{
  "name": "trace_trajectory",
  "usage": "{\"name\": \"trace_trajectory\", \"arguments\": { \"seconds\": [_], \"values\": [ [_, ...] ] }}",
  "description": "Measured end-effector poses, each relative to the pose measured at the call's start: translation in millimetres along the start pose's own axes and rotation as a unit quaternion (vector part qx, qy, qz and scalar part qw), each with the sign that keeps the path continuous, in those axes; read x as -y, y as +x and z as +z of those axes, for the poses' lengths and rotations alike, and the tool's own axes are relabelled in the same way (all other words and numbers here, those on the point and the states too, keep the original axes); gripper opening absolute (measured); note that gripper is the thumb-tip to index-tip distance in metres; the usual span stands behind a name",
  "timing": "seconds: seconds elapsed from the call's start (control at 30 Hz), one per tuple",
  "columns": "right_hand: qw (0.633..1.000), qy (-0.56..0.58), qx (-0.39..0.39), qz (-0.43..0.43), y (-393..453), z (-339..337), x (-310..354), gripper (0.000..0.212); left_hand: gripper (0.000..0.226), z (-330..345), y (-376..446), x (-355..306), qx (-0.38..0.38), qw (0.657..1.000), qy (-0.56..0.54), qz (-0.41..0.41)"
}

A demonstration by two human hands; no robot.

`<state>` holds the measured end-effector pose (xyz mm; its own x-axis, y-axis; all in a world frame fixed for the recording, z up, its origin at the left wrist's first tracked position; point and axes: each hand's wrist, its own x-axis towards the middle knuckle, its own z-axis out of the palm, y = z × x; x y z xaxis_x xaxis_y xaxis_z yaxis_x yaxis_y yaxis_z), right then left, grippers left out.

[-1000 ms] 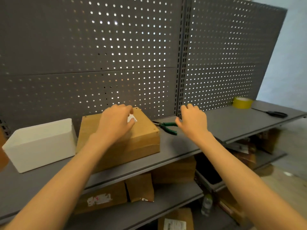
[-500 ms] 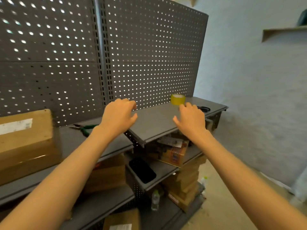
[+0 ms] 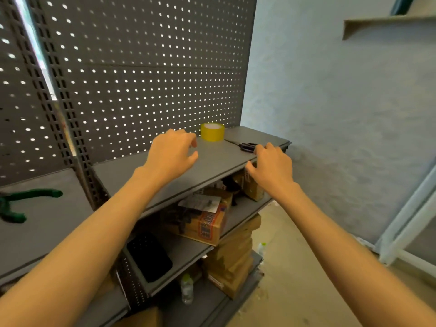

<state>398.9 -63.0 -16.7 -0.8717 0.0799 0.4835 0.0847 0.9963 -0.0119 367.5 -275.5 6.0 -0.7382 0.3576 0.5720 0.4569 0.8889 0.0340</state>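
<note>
A yellow tape roll [image 3: 212,131] stands on the grey top shelf [image 3: 212,161] against the pegboard. Black scissors [image 3: 247,147] lie just right of it on the same shelf. My left hand [image 3: 171,154] hovers over the shelf, a short way left of the tape roll, fingers loosely curled and holding nothing. My right hand [image 3: 271,168] hangs at the shelf's front edge, close to the scissors' handles, also loosely curled and empty.
Green-handled pliers [image 3: 21,204] lie on the shelf section at far left. Lower shelves carry cardboard boxes [image 3: 205,223], a black bin [image 3: 151,256] and plastic bottles [image 3: 187,289]. The pegboard [image 3: 141,79] rises behind; a pale wall [image 3: 342,114] and floor are to the right.
My view has swung right: the brown box and white bin have left the frame. Both hands have travelled right along the shelf toward the tape roll and scissors, still empty.
</note>
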Motion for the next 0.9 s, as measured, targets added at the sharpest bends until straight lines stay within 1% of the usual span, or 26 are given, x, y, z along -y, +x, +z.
{"name": "trace_trajectory", "arguments": {
  "seconds": [0.13, 0.27, 0.5, 0.67, 0.77, 0.9],
  "values": [
    [1.0, -0.008, 0.006, 0.017, 34.2, 20.5, -30.1, 0.031, 0.026, 37.0, 51.5, -11.2, 0.001, 1.0, -0.012, 0.019],
    [0.999, -0.014, 0.018, 0.033, 81.2, 36.6, -58.4, 0.036, 0.025, 69.3, 108.7, -19.8, -0.008, 0.999, -0.037, 0.025],
    [0.999, -0.004, 0.028, 0.031, 162.1, 73.9, -80.3, 0.034, 0.027, 127.8, 195.8, -14.5, 0.001, 0.999, -0.04, 0.023],
    [0.998, 0.013, 0.052, 0.011, 196.3, 109.0, -89.4, 0.037, 0.028, 167.3, 228.8, -7.4, 0.031, 0.999, -0.042, 0.015],
    [0.996, 0.061, 0.065, 0.011, 210.6, 126.0, -94.9, 0.042, 0.028, 186.6, 241.3, -0.1, 0.051, 0.998, -0.03, 0.005],
    [0.989, 0.093, 0.11, -0.02, 224.2, 147.8, -100.3, 0.044, 0.027, 205.9, 254.9, 6.9, 0.066, 0.998, -0.016, -0.017]
  ]
}}
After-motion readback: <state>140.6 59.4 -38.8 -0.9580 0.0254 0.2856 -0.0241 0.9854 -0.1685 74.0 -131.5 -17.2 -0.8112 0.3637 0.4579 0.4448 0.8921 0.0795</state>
